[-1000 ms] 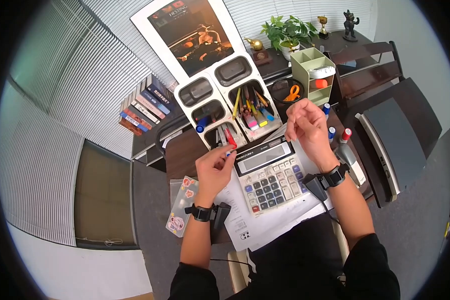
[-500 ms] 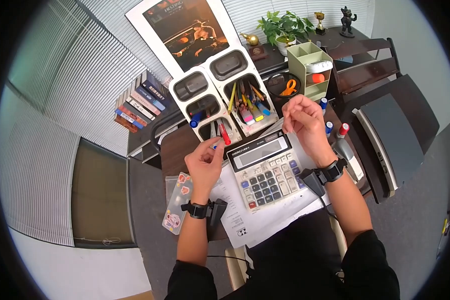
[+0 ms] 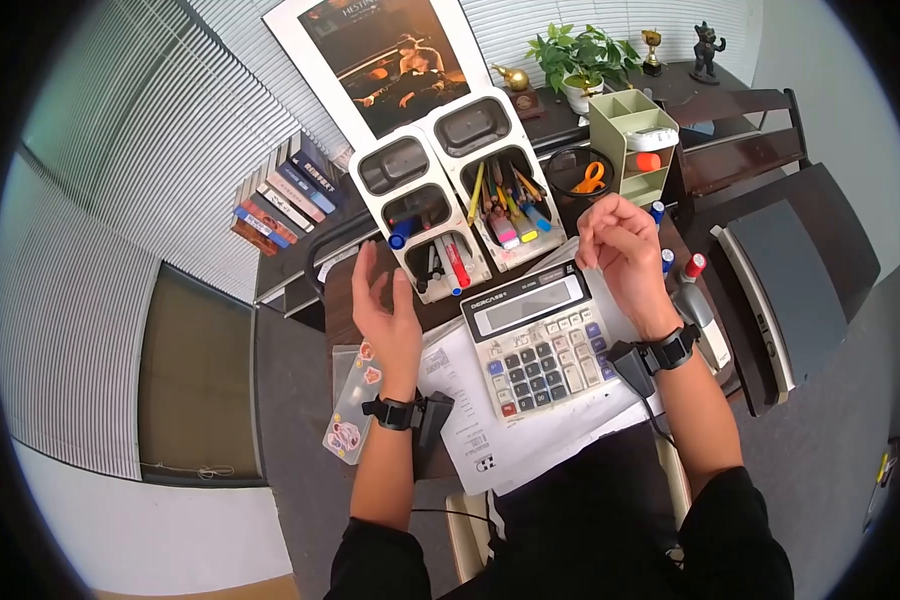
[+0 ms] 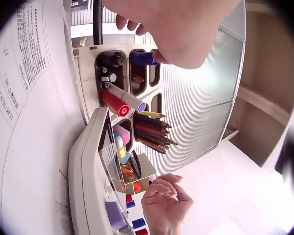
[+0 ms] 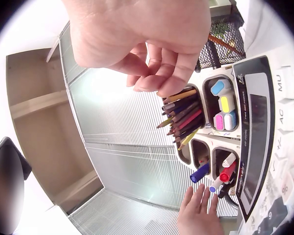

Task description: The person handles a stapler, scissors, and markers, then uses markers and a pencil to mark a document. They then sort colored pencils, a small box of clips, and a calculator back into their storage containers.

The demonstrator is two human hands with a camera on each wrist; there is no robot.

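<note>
My left hand (image 3: 388,325) is just left of the white desk organizer (image 3: 477,262), fingers extended and nothing in them. In the organizer's front left compartment stand a red marker (image 4: 116,105) and a white marker (image 4: 129,99) with a blue end, side by side, with darker pens beside them. A thick blue marker (image 3: 400,236) leans out of the compartment behind. Over the far right corner of the large calculator (image 3: 545,365) hovers my right hand (image 3: 625,260), its fingers loosely bent and holding nothing.
Colored pencils (image 5: 186,115) and highlighters (image 5: 225,104) fill the organizer's right unit. Papers (image 3: 470,440) lie under the calculator, and a stickered clear pouch (image 3: 348,415) is at the left. Beyond stand a mesh cup (image 3: 567,172) with orange scissors and a green holder (image 3: 610,130).
My left hand has let go of the blue-ended white marker, which now stands in the front left compartment. That hand has drawn back left with its fingers spread. The right hand barely moved.
</note>
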